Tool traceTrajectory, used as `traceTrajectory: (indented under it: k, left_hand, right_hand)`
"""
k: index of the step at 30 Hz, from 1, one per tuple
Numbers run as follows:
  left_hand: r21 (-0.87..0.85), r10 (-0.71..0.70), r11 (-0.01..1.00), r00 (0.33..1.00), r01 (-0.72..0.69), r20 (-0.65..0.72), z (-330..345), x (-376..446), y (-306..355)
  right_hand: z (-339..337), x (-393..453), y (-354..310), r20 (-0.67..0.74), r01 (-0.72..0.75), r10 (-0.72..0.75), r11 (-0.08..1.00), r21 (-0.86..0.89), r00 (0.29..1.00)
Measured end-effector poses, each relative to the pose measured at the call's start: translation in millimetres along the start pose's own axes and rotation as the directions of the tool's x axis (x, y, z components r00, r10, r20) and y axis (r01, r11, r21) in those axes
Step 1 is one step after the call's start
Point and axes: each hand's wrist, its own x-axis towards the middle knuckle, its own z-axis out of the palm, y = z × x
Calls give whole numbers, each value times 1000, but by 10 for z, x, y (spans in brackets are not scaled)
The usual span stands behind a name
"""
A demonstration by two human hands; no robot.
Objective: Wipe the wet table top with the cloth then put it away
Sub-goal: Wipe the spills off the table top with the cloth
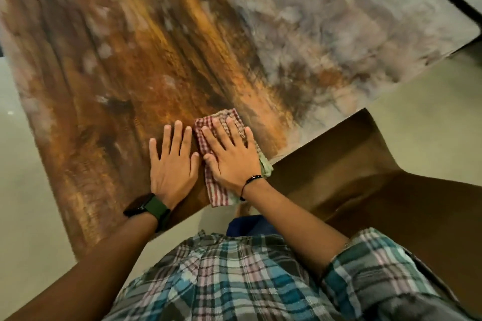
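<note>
Two hands lie flat near the counter's (109,65) near edge. My right hand (230,155) presses the checked cloth (208,190) down with fingers (218,129) straight and spread; the cloth sits by the near right corner, its tail just over the edge. My left hand (173,161) rests beside it on bare wood, fingers straight, holding nothing

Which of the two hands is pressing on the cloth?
The right hand, with the thin black wrist cord, lies flat on the checked cloth. The left hand, wearing the watch, rests on bare table top.
</note>
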Motion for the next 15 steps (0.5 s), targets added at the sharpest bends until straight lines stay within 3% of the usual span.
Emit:
traceTrajectory:
  k: [3,8,12,15]
  left_hand:
    - [20,27,999,999,-28,25,35,44,64]
    - [5,17,1000,999,-17,44,19,71,39]
    - [-12,3,1000,999,-2,54,7,88,46]
    - [-5,-5,1000,999,5,50,11,78,9]
  right_hand:
    - [-81,84,567,-29,-219,221,974,54,975]
    - [-239,203,1686,-95,-546,553,833,84,828]
    - [-360,352,2166,-88,-603,606,795,61,790]
    - [-352,363,2135,-81,-611,613,790,50,786]
